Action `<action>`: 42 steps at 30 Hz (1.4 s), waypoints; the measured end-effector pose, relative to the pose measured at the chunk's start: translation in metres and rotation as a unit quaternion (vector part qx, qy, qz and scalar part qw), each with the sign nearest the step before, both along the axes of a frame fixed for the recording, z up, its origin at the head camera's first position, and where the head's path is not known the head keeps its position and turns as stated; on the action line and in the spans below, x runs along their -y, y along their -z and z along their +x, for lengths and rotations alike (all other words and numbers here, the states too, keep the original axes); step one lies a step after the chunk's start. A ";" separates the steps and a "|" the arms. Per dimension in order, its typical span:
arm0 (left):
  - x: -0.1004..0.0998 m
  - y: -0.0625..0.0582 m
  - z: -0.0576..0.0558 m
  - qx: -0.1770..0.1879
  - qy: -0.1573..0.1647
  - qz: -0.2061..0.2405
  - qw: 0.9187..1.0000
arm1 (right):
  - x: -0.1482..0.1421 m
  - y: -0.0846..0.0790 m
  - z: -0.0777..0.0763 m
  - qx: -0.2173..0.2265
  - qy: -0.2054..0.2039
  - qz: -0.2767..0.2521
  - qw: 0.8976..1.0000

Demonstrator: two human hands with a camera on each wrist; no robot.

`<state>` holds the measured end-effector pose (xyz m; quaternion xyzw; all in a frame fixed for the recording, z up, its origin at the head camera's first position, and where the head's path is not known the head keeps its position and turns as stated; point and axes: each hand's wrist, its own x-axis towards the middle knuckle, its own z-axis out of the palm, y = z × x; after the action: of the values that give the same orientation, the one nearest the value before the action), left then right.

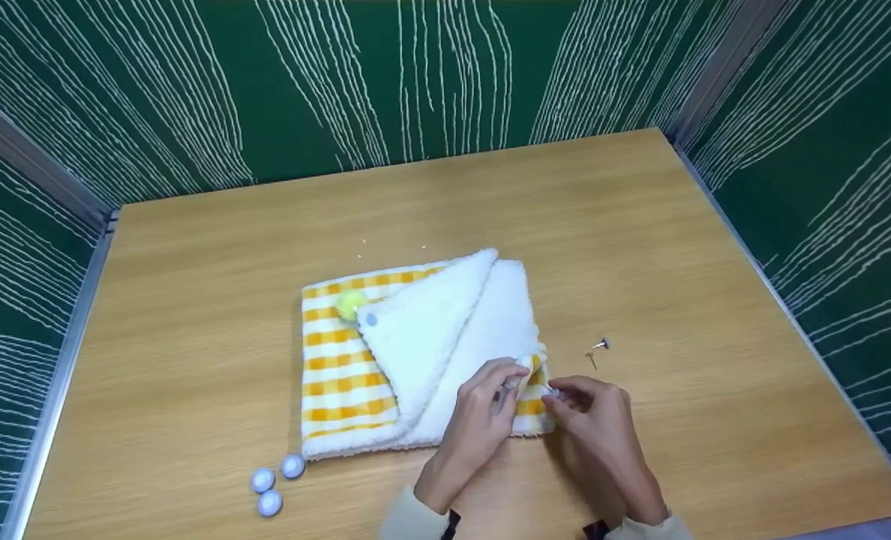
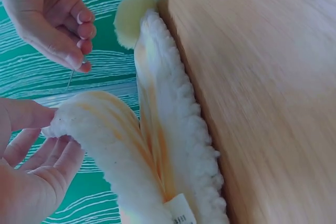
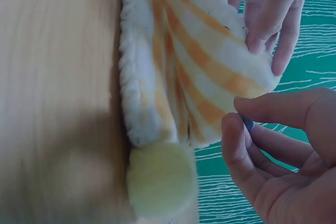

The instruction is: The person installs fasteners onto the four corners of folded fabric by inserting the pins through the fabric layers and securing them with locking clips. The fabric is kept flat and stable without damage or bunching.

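A yellow-and-white checked blanket (image 1: pixel 346 382) with white fleece lining lies folded on the table. One fleece flap (image 1: pixel 423 315) is turned over it, a round blue-grey button (image 1: pixel 371 319) near its tip. My left hand (image 1: pixel 479 409) pinches the blanket's lower right corner and lifts it, checked side showing in the right wrist view. Between my right thumb and fingers (image 3: pixel 239 135) is a pin, its blue-grey head (image 3: pixel 248 123) visible there and its thin shaft (image 2: pixel 70 80) in the left wrist view. The right hand (image 1: pixel 603 416) is just beside the raised corner.
Two more pins (image 1: pixel 601 344) lie right of the blanket. Three round pale caps (image 1: pixel 269 503) sit by its lower left corner. A yellow pompom (image 1: pixel 351 305) is near the flap's tip, and another pompom (image 3: pixel 161 179) hangs at the near edge. Green panels (image 1: pixel 445 82) surround the wooden table (image 1: pixel 190 337).
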<state>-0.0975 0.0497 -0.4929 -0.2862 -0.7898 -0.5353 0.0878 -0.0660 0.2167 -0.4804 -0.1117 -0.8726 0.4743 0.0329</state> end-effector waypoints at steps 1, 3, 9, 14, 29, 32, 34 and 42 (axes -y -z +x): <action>0.001 0.000 0.000 -0.003 0.000 0.001 1.000 | 0.001 0.000 -0.001 -0.009 -0.004 0.000 1.000; 0.002 0.000 -0.001 -0.008 0.001 0.001 1.000 | 0.003 -0.001 -0.002 -0.023 -0.011 -0.001 1.000; 0.004 0.000 -0.003 -0.019 0.012 0.004 1.000 | 0.008 -0.005 -0.006 -0.042 -0.026 0.003 0.999; 0.004 0.000 -0.003 -0.017 0.025 0.002 1.000 | 0.011 -0.007 -0.008 -0.055 -0.027 0.002 0.998; 0.006 -0.004 0.000 -0.028 0.040 -0.022 0.999 | 0.016 -0.005 -0.004 -0.104 -0.022 -0.018 0.994; 0.005 -0.004 0.002 -0.050 0.037 -0.037 0.997 | 0.018 -0.006 -0.003 -0.101 -0.019 -0.050 0.993; 0.005 -0.004 0.004 -0.063 0.033 -0.047 0.996 | 0.018 -0.007 -0.002 -0.094 -0.015 -0.076 0.993; 0.006 -0.003 0.012 -0.086 0.024 -0.078 0.993 | 0.019 -0.008 0.002 -0.085 -0.018 -0.143 0.986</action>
<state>-0.0853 0.0441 -0.4900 -0.3562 -0.8114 -0.4477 0.1196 -0.0639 0.1973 -0.4726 -0.0587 -0.7919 0.6023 0.0819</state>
